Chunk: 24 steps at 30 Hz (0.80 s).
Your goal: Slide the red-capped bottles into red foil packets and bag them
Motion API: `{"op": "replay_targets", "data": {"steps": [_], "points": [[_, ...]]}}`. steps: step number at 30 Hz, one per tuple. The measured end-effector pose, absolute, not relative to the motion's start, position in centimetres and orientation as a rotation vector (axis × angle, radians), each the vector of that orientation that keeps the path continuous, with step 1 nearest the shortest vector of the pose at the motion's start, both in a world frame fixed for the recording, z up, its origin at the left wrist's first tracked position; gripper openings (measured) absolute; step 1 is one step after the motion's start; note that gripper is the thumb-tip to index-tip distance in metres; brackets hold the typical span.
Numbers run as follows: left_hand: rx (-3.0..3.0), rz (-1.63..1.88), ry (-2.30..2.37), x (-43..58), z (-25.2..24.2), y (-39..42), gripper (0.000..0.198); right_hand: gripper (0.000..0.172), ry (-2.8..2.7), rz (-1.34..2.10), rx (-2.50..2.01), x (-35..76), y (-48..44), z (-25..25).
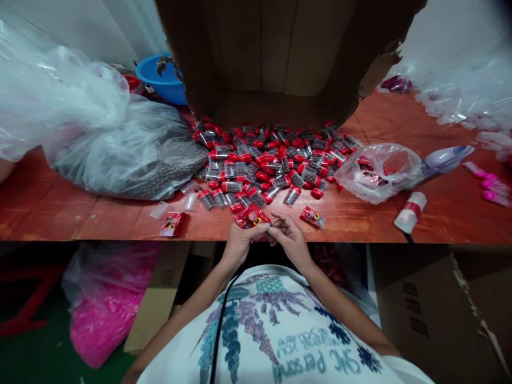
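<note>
My left hand point(239, 244) pinches a red printed packet point(252, 215) just above the table's front edge. Close against it, my right hand point(294, 240) has its thumb and fingers closed at the packet's right end. A small dark or clear piece shows between the fingertips there, too small to name. Behind both hands spreads a heap of small clear containers with red caps point(264, 160), dark contents inside. To the right of my right hand lies another red printed packet point(313, 217) with a clear end. A stack of red printed wrappers point(173, 224) is left of my left hand.
A large cardboard box point(272, 48) opens toward me behind the heap. At left lies a clear bag of dark beads point(136, 154). A plastic bag with red wrappers point(380, 173) and a white roll point(410, 212) are at right. A blue basin point(162, 80) stands behind.
</note>
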<state>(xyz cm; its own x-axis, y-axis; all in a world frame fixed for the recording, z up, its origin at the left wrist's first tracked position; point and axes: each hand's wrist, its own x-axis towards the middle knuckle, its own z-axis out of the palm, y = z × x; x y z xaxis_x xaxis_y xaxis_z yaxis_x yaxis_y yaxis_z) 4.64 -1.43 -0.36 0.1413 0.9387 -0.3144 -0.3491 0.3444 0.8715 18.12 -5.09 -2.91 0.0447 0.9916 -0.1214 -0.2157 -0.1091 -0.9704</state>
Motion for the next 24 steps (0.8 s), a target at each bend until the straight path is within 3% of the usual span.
{"op": "replay_targets", "data": {"steps": [5, 10, 19, 24], "points": [[0.703, 1.141, 0.999, 4.1, -0.5, -1.3, 0.017, 0.035, -1.081, 1.339, -1.140, 18.9, -5.0, -3.1], [0.720, 1.102, 1.018, 4.1, -0.1, -1.6, 0.019, 0.049, -1.193, 1.389, -1.068, 19.9, -5.0, -3.1], [0.649, 1.019, 1.040, 5.2, -0.7, -2.4, 0.018, 0.033, -1.218, 1.275, -1.194, 20.2, -5.4, -3.3], [0.635, 0.968, 0.969, 5.6, -1.2, -2.0, 0.020, 0.034, -1.180, 1.270, -1.329, 21.8, -5.6, -3.8]]}}
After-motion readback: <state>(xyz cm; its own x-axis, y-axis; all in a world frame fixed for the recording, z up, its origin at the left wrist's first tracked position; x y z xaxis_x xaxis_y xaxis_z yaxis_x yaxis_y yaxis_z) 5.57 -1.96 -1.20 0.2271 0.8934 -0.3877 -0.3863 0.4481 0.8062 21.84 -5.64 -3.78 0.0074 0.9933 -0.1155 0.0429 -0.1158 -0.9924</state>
